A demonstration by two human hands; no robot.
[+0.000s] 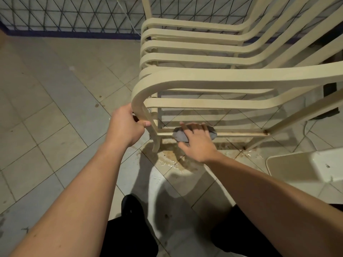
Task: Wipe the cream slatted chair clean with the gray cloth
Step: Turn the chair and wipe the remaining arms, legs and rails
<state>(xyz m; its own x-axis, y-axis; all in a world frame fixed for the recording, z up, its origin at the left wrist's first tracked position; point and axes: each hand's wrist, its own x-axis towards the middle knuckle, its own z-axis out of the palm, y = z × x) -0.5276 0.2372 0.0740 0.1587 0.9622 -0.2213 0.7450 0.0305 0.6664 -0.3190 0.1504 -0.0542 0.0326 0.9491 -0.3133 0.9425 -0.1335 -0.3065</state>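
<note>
Your left hand has its grip clamped on the curved arm of the cream slatted chair; keep steadying it. Your right hand presses the gray cloth on the low side rail, fingers curled over it. Draw it along firmly.

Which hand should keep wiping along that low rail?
Right. The right hand already presses the gray cloth on the chair's low rail; the left hand grips the curved armrest, steadying it.
</note>
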